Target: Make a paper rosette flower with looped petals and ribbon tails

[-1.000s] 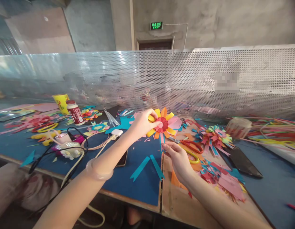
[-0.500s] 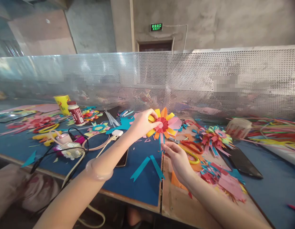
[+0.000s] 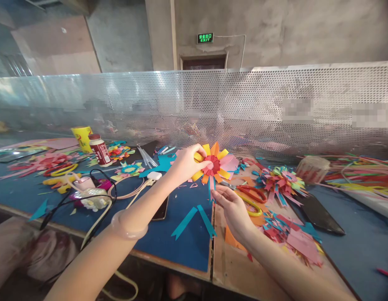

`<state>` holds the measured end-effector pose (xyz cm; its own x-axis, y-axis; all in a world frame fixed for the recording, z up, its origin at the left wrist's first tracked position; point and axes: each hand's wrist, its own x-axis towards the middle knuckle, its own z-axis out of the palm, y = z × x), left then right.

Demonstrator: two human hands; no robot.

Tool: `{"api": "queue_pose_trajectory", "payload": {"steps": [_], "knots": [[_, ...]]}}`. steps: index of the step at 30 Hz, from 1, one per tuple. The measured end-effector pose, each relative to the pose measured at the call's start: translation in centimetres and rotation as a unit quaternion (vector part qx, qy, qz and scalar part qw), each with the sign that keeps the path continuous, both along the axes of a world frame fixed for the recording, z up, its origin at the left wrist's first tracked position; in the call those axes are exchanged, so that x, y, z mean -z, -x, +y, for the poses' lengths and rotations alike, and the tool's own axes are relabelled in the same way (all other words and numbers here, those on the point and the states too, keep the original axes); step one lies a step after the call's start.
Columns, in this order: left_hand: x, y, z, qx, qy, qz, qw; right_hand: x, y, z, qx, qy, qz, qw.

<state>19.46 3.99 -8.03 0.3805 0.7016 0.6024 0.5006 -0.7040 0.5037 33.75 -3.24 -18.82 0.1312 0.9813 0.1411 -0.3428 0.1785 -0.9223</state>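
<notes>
Nearest, on the blue table top, two teal paper strips lie in an upturned V. Just above them the right hand is half curled, its thumb and forefinger narrowed onto the lower end of a teal stem strip. That strip hangs near vertical from the paper flower, which is held up over the table's middle. The flower has a red pleated centre ringed by yellow and orange loop petals, with a pink piece on its right. Its face is turned toward the camera. The left hand, with a pale bangle on its forearm, grips the flower's left petals between thumb and fingers. To the right lie red scissors and a fringed paper flower; farther off stands a perforated metal screen.
</notes>
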Motion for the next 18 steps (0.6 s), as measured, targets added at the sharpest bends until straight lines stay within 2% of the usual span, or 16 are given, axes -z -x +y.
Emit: {"api": "queue_pose_trajectory", "payload": {"steps": [18], "knots": [[-0.30,0.05,-0.32,0.004,0.004,-0.002,1.000,-0.07,0.12,-0.32,-0.028,0.001,0.043,0.999]]}}
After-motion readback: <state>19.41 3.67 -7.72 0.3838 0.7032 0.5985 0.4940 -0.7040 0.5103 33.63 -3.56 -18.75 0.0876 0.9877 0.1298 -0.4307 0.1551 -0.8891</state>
